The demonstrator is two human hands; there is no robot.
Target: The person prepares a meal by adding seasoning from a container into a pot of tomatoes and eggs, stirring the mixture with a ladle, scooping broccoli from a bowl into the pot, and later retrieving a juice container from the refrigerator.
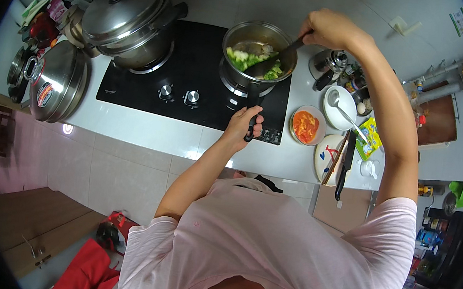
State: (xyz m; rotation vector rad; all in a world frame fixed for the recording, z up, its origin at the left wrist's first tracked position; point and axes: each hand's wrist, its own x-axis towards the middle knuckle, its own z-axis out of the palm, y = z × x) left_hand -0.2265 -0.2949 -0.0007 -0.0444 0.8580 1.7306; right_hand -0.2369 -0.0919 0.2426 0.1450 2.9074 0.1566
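Observation:
My left hand (243, 124) is closed around the black handle (253, 98) of a steel saucepan (263, 25) on the right burner. Chopped green vegetables (240, 57) lie in the saucepan, toward its near side. Above the pan's right rim, my right hand (328, 27) grips a dark spatula (281, 55), whose blade rests among the vegetables. The blade hides part of the food and the pan's bottom.
Left of the pan stands a large lidded steel pot (122, 18). On the counter at right are a glass bowl of tomato and egg (306, 126), a white bowl with a ladle (338, 115), chopsticks (336, 157), a black-handled knife (345, 165) and a yellow packet (368, 137).

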